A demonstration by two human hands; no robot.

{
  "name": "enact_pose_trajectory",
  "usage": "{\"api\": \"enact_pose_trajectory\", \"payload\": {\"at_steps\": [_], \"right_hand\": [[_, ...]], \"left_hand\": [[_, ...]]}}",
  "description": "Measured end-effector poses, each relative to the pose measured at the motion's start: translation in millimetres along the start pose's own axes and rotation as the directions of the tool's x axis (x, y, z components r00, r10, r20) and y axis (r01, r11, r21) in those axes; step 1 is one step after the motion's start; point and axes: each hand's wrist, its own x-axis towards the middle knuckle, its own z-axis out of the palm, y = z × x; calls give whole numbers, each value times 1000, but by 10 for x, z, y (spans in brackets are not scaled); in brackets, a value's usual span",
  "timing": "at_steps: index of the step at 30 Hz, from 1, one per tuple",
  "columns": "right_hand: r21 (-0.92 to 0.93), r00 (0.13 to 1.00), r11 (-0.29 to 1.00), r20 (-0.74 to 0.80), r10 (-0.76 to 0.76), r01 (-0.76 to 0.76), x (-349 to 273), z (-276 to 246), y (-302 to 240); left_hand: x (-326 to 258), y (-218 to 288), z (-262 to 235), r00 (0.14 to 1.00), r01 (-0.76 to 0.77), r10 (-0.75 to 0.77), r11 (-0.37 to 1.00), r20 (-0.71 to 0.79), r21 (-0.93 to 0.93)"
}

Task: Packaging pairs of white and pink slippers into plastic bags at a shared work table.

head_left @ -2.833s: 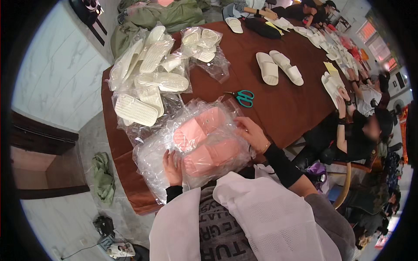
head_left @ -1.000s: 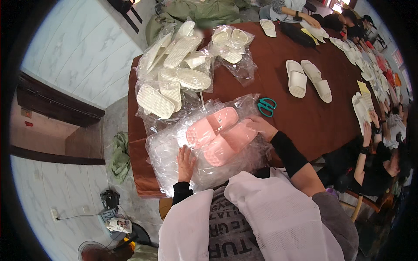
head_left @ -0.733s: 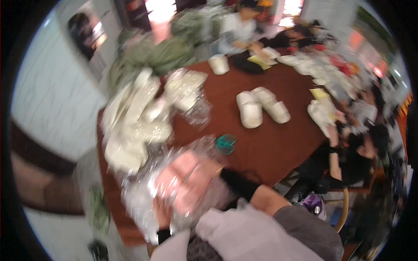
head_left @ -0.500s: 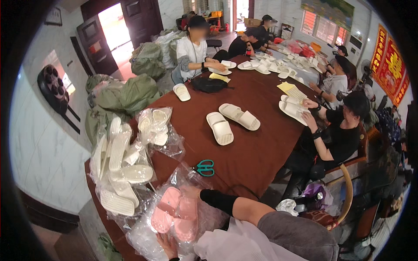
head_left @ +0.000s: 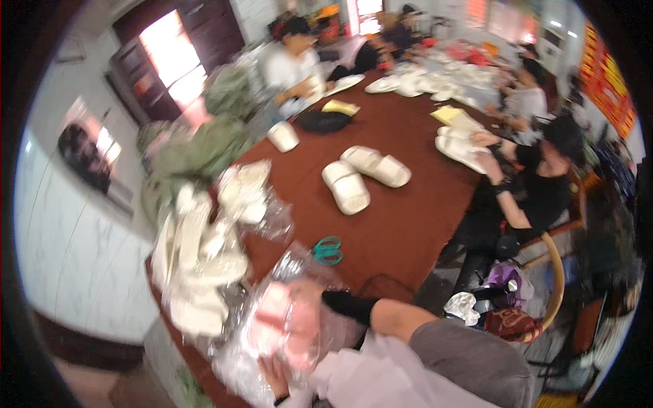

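A pair of pink slippers [head_left: 303,333] lies inside a clear plastic bag [head_left: 235,364] at the table's near edge. My left hand [head_left: 274,375] rests at the bag's near side, fingers apart against the plastic by the slippers' lower end. At the slippers' far end is my right hand [head_left: 307,290], reaching in from the right in a black sleeve band; plastic glare and blur hide its fingers. Just beyond it lie teal-handled scissors [head_left: 328,250].
Bagged white slippers [head_left: 204,265] are heaped at the left, with another bagged pair [head_left: 245,194] beyond. Loose cream slippers [head_left: 345,187] lie mid-table on the brown cloth [head_left: 401,231]. Co-workers sit along both sides. A basket with a curved handle [head_left: 559,285] stands at the right.
The whole view has shifted slightly and blurred. My hands stay at the bagged pink slippers. The co-worker at the far left has lifted a white slipper off the table.
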Motion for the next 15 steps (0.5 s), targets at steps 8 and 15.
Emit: {"api": "enact_pose_trajectory", "payload": {"at_steps": [8, 15], "right_hand": [[635, 948, 714, 102, 301, -295, -169, -364, -2051], [609, 930, 716, 107, 351, -340, -103, -5, -1826]], "left_hand": [[-173, 565, -398, 861, 178, -284, 945, -423, -273], [-330, 706, -654, 861, 92, -502, 306, -79, -947]]}}
